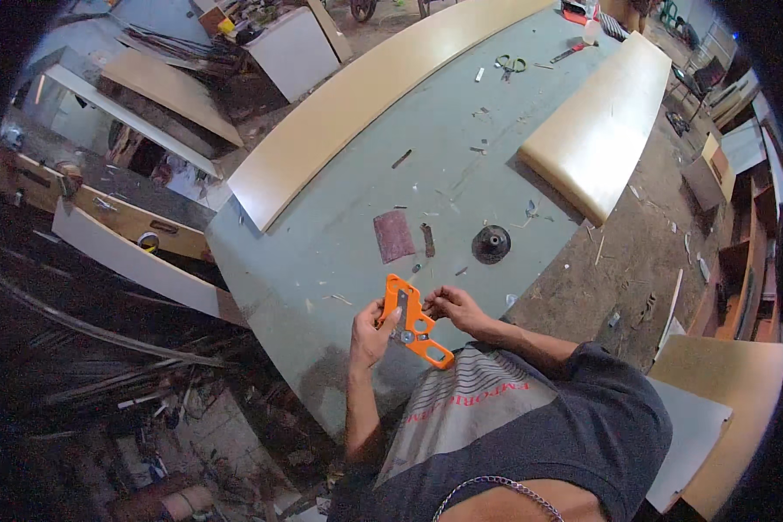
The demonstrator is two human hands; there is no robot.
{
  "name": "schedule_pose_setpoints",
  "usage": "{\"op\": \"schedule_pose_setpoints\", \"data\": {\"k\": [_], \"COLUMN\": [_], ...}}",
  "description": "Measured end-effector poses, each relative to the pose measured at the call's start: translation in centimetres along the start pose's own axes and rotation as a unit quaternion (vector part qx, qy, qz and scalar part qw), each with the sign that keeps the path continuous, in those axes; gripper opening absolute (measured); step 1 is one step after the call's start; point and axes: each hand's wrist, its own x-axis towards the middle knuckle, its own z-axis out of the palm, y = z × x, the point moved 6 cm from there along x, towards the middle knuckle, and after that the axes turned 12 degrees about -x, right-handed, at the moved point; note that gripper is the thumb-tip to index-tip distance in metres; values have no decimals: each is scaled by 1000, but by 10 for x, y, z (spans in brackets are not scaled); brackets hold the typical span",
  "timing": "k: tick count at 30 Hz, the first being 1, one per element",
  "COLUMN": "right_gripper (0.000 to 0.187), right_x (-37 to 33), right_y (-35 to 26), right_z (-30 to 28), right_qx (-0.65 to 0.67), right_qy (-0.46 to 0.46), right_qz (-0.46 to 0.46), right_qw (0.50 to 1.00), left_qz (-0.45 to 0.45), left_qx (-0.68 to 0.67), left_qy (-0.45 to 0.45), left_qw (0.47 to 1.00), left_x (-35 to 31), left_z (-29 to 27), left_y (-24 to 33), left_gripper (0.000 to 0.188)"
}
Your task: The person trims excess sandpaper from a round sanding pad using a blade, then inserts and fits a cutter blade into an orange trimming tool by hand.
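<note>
My left hand [371, 337] grips an orange plastic hand tool [419, 324] with cut-out loops and a dark metal plate fixed in it, held above the near edge of the bench. The thumb presses on the metal plate. My right hand [458, 311] is close against the tool's right side, fingers curled and pinched together; what lies between them is too small to make out. Just beyond the tool are a reddish sandpaper piece [395, 236], a short brown strip [427, 240] and a round black dome-shaped pad [491, 244].
A grey-green bench top [357, 200] carries a long pale board [339, 109] along its left edge and a thick pale panel [600, 130] at the right. Green-handled scissors [511, 65] and a red-handled tool [571, 52] lie far off. Scraps litter the floor [635, 261].
</note>
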Motion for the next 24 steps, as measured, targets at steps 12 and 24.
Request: {"op": "schedule_pose_setpoints", "data": {"k": [12,24], "right_gripper": [22,26], "right_x": [-1,5], "right_y": [-28,-32], "right_z": [-2,-4], "right_qx": [-70,-85], "right_qy": [48,53], "right_qz": [34,3], "right_qw": [996,995], "left_qz": [-3,-44], "left_qx": [-40,-3], "left_qy": [-26,-23], "left_qw": [999,999], "left_x": [0,4], "left_z": [10,11], "left_y": [-3,-10], "left_gripper": [32,28]}}
